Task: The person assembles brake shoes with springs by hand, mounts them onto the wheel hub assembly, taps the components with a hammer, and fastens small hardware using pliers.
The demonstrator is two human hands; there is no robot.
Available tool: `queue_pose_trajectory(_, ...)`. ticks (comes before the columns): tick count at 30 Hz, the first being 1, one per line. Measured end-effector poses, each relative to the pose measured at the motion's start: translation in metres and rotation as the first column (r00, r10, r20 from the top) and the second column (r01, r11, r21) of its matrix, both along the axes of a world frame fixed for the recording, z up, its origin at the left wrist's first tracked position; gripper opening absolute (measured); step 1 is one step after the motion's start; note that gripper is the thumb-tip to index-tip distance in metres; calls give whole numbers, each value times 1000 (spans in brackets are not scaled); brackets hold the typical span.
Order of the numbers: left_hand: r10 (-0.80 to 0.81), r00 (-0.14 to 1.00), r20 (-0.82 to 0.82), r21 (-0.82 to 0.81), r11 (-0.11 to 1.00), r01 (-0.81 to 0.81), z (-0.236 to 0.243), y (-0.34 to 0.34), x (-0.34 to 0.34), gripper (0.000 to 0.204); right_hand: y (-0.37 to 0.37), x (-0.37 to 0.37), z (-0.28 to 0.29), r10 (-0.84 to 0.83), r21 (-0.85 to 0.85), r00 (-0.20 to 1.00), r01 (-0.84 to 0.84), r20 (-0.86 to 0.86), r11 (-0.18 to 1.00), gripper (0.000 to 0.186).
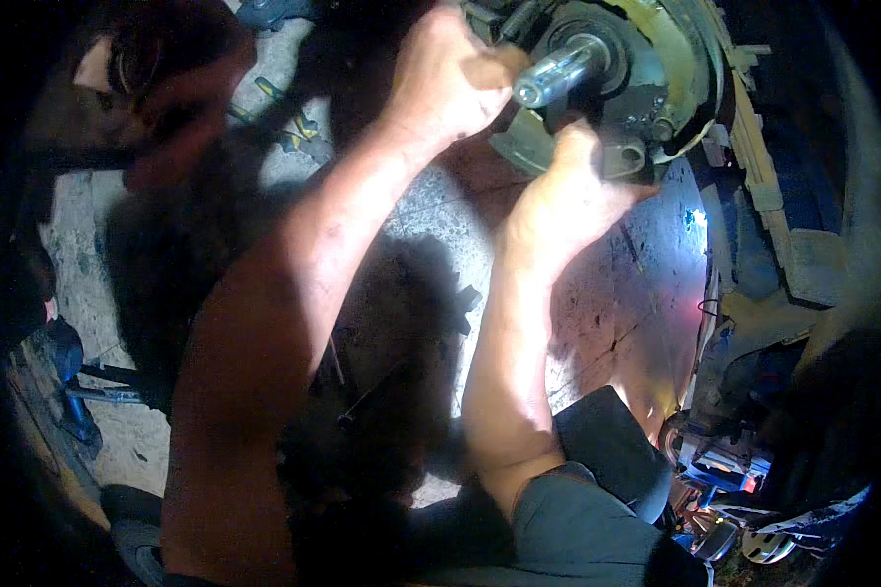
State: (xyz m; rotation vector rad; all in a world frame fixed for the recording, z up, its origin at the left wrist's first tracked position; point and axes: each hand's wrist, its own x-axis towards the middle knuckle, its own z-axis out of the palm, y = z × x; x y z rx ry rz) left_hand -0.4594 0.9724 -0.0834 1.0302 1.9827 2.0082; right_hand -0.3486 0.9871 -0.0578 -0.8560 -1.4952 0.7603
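I saw round brake-like assembly (656, 59) at top of view, shaft (563, 73) bare, uncovered. Judged work partway, remainder unclear. Left hand (450, 83) curled beside shaft, right hand (563, 205) at lower edge; couldn't tell either's grasp.

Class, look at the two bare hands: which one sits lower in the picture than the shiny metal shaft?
The right hand: it lies below the shiny metal shaft, whereas the left hand is to the shaft's left.

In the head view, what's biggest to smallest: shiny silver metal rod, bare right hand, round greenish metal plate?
1. Round greenish metal plate
2. Bare right hand
3. Shiny silver metal rod
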Motion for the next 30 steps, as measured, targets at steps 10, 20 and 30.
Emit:
queue_pose_trajectory(10,-34,998,50,34,999,33,-12,4,-1,22,0,-8,-8,-102,73,994,104,-42,992,50)
queue_pose_trajectory(20,-5,994,108,44,999,0,-8,0,1,36,7,-6,-22,-176,78,984,175,3,982,50)
queue_pose_trajectory(30,-45,988,149,134,991,25,-13,9,7,33,11,-2,-21,-92,82,996,91,11,992,51)
